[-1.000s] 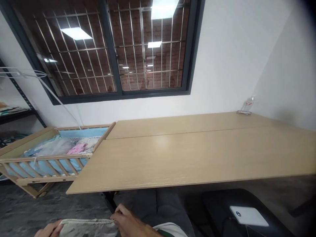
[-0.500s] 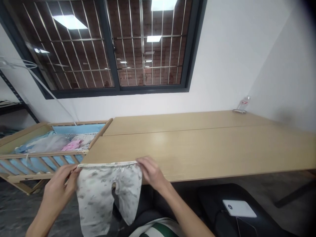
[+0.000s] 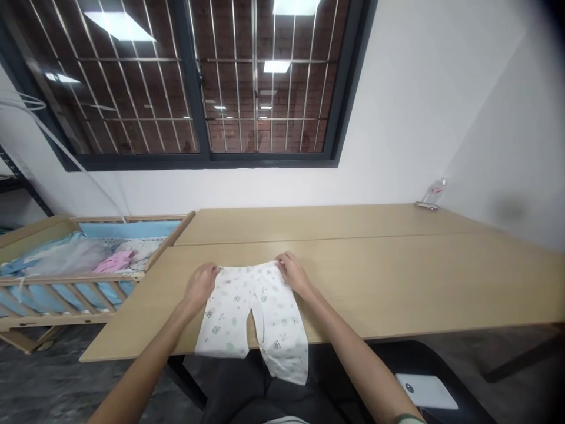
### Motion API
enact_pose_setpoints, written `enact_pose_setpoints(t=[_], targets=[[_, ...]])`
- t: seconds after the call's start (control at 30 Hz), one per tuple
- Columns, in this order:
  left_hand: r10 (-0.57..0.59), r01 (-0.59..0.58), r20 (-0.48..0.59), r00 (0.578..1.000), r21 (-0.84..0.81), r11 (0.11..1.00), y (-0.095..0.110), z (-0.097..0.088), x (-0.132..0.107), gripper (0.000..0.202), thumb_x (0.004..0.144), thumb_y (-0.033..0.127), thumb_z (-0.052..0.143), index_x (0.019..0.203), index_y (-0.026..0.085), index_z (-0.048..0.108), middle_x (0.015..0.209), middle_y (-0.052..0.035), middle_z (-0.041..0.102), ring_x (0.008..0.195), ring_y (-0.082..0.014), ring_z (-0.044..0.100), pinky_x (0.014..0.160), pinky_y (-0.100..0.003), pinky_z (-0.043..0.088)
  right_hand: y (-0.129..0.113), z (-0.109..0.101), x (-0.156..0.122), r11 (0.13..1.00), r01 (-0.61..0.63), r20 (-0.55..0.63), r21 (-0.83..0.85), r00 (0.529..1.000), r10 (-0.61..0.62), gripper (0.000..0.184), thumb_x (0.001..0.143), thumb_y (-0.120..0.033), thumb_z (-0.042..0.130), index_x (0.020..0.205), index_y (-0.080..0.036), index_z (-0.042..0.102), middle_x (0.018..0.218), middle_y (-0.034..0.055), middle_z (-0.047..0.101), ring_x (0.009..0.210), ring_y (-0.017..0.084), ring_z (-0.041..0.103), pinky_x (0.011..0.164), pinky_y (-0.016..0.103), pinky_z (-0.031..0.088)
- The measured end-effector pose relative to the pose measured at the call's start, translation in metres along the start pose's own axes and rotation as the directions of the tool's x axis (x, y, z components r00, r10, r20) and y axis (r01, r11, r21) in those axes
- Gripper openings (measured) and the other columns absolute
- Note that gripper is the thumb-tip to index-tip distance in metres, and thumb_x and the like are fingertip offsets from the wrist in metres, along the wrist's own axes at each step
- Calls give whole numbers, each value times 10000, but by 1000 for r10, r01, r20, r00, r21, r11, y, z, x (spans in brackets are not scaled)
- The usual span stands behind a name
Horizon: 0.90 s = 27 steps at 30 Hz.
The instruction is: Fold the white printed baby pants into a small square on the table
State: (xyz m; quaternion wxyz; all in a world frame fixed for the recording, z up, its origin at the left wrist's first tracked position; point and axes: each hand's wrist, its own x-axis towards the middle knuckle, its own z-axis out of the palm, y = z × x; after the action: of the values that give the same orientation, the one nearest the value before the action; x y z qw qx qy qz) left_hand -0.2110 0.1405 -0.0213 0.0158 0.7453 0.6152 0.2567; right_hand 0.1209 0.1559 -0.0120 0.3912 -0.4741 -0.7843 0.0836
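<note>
A pair of small white baby pants with a faint printed pattern lies spread on the wooden table, waistband toward the window. Both leg ends reach the table's front edge, and the right one hangs over it. My left hand pinches the left corner of the waistband. At the opposite corner, my right hand grips the waistband between thumb and fingers. The waistband is stretched nearly straight between the two hands.
Left of the table stands a wooden crib with blue lining, holding a pink cloth and other fabrics. A clear bottle is at the far right corner. A white phone rests on a black chair at lower right.
Both hands have carried the pants right and forward, from hanging at the table's front edge to lying on the tabletop. The hold on the waistband is kept.
</note>
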Motion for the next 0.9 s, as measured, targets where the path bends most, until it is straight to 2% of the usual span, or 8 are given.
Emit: enact_pose_setpoints(t=[0.17, 0.33, 0.63, 0.9], targets=[[-61, 58, 47, 997, 63, 996, -3, 48, 29, 269, 1002, 260, 410, 931, 180, 657, 965, -124, 708, 966, -256, 657, 838, -338, 457, 46, 27, 21, 981, -126, 101, -151, 985, 142, 171, 949, -107, 521, 922, -184, 671, 992, 83, 685, 956, 203, 615, 883, 306, 456], [-109, 105, 65, 992, 64, 992, -12, 78, 62, 258, 1010, 265, 424, 961, 185, 664, 1013, -118, 706, 987, -245, 656, 833, -324, 459, 81, 44, 43, 974, -159, 99, -165, 979, 176, 154, 944, -118, 544, 939, -183, 684, 978, 80, 692, 950, 198, 621, 867, 285, 442], [-150, 148, 63, 987, 31, 989, -28, 109, 125, 270, 1026, 284, 414, 1051, 202, 669, 1136, -103, 700, 1046, -238, 650, 842, -317, 463, 136, 59, 92, 979, -165, 103, -123, 979, 178, 141, 951, -140, 550, 981, -193, 677, 1001, 69, 690, 970, 189, 627, 872, 273, 445], [-174, 175, 60, 983, -13, 985, -37, 124, 164, 270, 1022, 311, 427, 1056, 225, 681, 1160, -98, 698, 1092, -245, 636, 881, -321, 465, 166, 68, 122, 980, -182, 107, -84, 976, 191, 137, 945, -169, 568, 999, -200, 690, 966, 64, 676, 909, 180, 635, 836, 272, 458]])
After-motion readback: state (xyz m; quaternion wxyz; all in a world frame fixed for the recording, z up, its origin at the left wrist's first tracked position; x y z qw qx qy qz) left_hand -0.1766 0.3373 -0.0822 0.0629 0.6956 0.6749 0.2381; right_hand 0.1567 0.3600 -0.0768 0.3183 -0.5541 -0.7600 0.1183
